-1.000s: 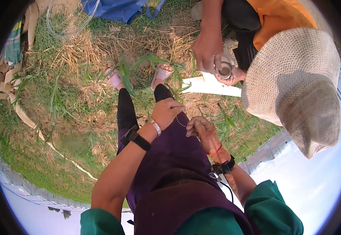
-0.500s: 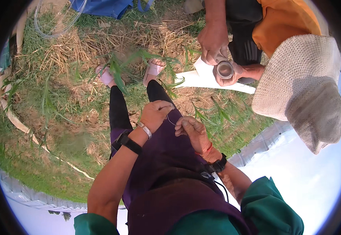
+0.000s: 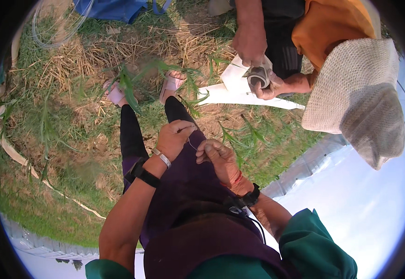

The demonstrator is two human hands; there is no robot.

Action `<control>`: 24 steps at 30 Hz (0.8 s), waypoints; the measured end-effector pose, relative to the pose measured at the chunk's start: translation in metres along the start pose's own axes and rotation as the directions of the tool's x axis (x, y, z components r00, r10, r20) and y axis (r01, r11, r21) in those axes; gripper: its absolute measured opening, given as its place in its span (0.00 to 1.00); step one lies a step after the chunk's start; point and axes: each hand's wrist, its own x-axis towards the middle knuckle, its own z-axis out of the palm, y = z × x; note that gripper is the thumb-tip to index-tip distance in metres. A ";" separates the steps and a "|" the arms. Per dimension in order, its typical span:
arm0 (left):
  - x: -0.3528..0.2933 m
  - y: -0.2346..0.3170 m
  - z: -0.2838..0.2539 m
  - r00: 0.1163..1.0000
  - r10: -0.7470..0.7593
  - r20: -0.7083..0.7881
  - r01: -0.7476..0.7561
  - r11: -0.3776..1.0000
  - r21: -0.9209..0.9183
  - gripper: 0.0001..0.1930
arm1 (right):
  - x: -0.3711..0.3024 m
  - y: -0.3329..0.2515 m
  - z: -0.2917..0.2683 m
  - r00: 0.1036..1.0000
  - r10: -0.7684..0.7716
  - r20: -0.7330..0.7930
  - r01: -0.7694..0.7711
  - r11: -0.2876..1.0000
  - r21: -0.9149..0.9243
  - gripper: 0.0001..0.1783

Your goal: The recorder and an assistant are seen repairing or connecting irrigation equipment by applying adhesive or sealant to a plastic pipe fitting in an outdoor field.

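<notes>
A short, thin piece of wire bends between my two hands in front of my dark purple apron. My left hand pinches its upper end between thumb and fingers. Slightly lower and to the right, my right hand is closed on the other end with its fingertips. The very ends of the wire are hidden in the fingers.
At the upper right, a person in a mesh hat holds a grey pipe fitting beside white flat hose. Coiled wire and a blue bag lie far left on straw and grass. Leafy plants stand near my feet.
The whole view has shifted slightly, so my hands appear a little further left. Both keep their pinch on the wire. The other person's pipe fitting has tilted.
</notes>
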 end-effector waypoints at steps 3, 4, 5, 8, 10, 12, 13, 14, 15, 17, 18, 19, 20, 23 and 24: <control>-0.002 -0.004 0.001 1.000 -0.003 -0.012 0.003 1.000 -0.011 0.07 | -0.001 0.003 0.002 1.000 0.009 -0.001 -0.009 1.000 -0.010 0.12; -0.003 -0.005 0.002 1.000 0.001 -0.031 -0.003 0.999 -0.038 0.08 | -0.002 0.003 0.003 1.000 0.008 0.000 -0.008 1.000 -0.005 0.13; -0.004 -0.006 0.002 0.999 0.006 -0.050 -0.009 0.998 -0.063 0.08 | -0.002 0.004 0.003 1.000 0.005 -0.002 -0.005 1.000 -0.005 0.13; -0.009 -0.004 0.004 0.998 0.002 -0.063 -0.008 0.995 -0.097 0.08 | -0.005 0.005 0.004 1.000 -0.025 0.008 0.025 1.000 -0.014 0.11; -0.014 -0.002 0.001 0.999 -0.005 -0.053 0.001 0.998 -0.060 0.07 | -0.009 0.003 0.008 1.000 -0.009 0.015 0.009 1.000 -0.011 0.11; -0.021 -0.001 -0.002 0.999 -0.008 -0.049 0.007 1.000 -0.016 0.07 | -0.013 0.001 0.010 0.999 -0.011 0.034 0.011 1.000 -0.003 0.12; -0.026 -0.002 -0.004 0.999 -0.015 -0.048 0.011 0.997 -0.071 0.07 | -0.016 0.000 0.013 0.999 -0.004 0.055 0.004 1.000 0.005 0.12; -0.031 -0.002 -0.005 0.999 -0.020 -0.046 0.014 0.992 -0.124 0.07 | -0.019 -0.001 0.015 0.998 -0.018 0.062 0.018 1.000 0.009 0.12; -0.037 0.002 -0.006 0.999 -0.008 -0.047 0.002 0.993 -0.116 0.07 | -0.024 -0.001 0.016 0.998 -0.015 0.065 0.015 1.000 0.008 0.12; -0.049 0.009 -0.007 0.999 0.021 -0.044 -0.025 0.996 -0.091 0.07 | -0.034 -0.003 0.017 0.997 -0.030 0.073 0.029 1.000 0.009 0.12; -0.057 0.011 -0.008 0.998 0.035 -0.050 -0.039 0.996 -0.079 0.07 | -0.040 -0.005 0.019 0.996 -0.038 0.077 0.038 0.999 0.003 0.12; -0.064 0.013 -0.008 0.997 0.036 -0.063 -0.041 0.996 -0.083 0.07 | -0.045 -0.006 0.021 0.996 -0.047 0.080 0.047 0.999 -0.004 0.12; -0.072 0.015 -0.009 0.996 0.037 -0.075 -0.044 0.995 -0.087 0.06 | -0.051 -0.006 0.022 0.994 -0.064 0.088 0.064 0.998 0.001 0.12; -0.096 0.019 -0.012 0.996 0.038 -0.075 -0.045 0.995 -0.090 0.06 | -0.066 -0.006 0.029 0.993 -0.079 0.089 0.074 0.996 0.054 0.12; -0.104 0.021 -0.012 0.995 0.065 -0.074 -0.070 0.995 -0.072 0.06 | -0.072 -0.005 0.031 0.994 -0.070 0.085 0.065 0.996 0.066 0.12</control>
